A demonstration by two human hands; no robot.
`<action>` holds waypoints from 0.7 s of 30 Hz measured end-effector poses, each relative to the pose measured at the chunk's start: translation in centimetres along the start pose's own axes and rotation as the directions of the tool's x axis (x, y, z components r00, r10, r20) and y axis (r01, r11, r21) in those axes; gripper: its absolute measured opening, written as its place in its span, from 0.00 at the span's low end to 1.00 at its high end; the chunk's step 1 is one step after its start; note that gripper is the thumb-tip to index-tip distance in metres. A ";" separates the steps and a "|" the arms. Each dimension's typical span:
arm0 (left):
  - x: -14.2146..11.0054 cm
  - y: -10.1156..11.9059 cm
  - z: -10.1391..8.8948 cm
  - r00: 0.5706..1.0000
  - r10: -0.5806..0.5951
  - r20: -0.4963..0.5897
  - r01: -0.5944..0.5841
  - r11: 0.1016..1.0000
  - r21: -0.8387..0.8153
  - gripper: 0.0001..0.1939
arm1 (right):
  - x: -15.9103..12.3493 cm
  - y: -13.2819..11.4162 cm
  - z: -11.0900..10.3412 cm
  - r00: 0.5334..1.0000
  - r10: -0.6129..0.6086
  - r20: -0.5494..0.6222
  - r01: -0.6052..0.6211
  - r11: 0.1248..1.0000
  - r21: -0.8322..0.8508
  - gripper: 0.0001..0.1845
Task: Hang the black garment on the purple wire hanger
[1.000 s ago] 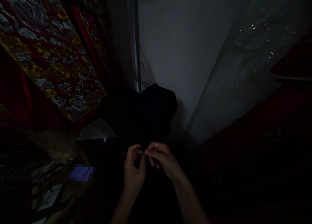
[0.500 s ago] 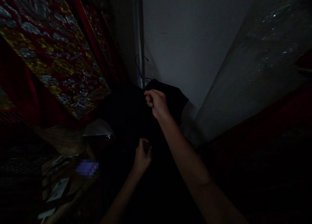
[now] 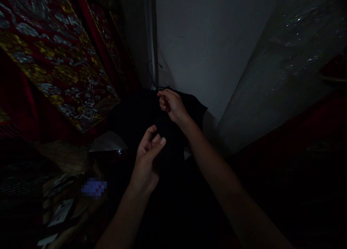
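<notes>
A black garment [image 3: 127,115] hangs from a thin hanger [image 3: 159,87] against the wall, its folds hardly visible in the gloom. Near its neckline, my right hand [image 3: 172,104] is closed, thumb and forefinger pinched at the black cloth, the other fingers curled in. Lower and to the left, in front of the cloth, is my left hand [image 3: 146,147]. Its thumb and forefinger are apart and the other fingers are bent. Whether dark cloth touches its palm is too dim to see.
At left hangs a red cloth [image 3: 62,72] embroidered in silver and gold. A narrow pole [image 3: 152,35] runs up the pale wall [image 3: 206,43]. Clear plastic sheeting [image 3: 298,50] glints at right. At lower left lie a phone [image 3: 61,213] and a blurred blue item [image 3: 94,187].
My left hand has risen and come closer to my right hand, its thumb and forefinger now wider apart. My right hand has shifted slightly up and left. A pale patch now shows beside the garment.
</notes>
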State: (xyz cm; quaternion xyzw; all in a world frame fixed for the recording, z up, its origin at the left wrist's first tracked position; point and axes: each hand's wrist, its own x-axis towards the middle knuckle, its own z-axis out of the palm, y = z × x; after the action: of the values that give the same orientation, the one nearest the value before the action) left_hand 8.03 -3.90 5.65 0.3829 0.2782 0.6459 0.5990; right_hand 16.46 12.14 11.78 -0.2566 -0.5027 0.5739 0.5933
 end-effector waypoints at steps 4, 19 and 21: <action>0.3 -0.8 -1.6 0.995 0.096 0.013 -0.096 0.966 0.241 0.21 | -0.6 0.9 -0.5 1.000 0.014 -0.014 -0.013 1.000 0.027 0.09; 12.7 5.8 -2.6 0.600 0.508 0.618 -0.688 -0.065 0.723 0.06 | -3.6 1.1 -0.5 0.975 -0.220 -0.024 0.215 0.969 -0.119 0.08; 12.8 5.9 -2.2 0.575 0.516 0.634 -0.680 -0.129 0.722 0.05 | -3.1 2.0 -0.5 0.966 -0.256 -0.025 0.249 0.955 -0.159 0.09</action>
State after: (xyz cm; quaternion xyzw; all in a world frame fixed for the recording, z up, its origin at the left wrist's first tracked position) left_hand 3.04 8.16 11.32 0.7802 0.3530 0.5044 -0.1109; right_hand 16.56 9.81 8.85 -0.2483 -0.5609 0.4467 0.6513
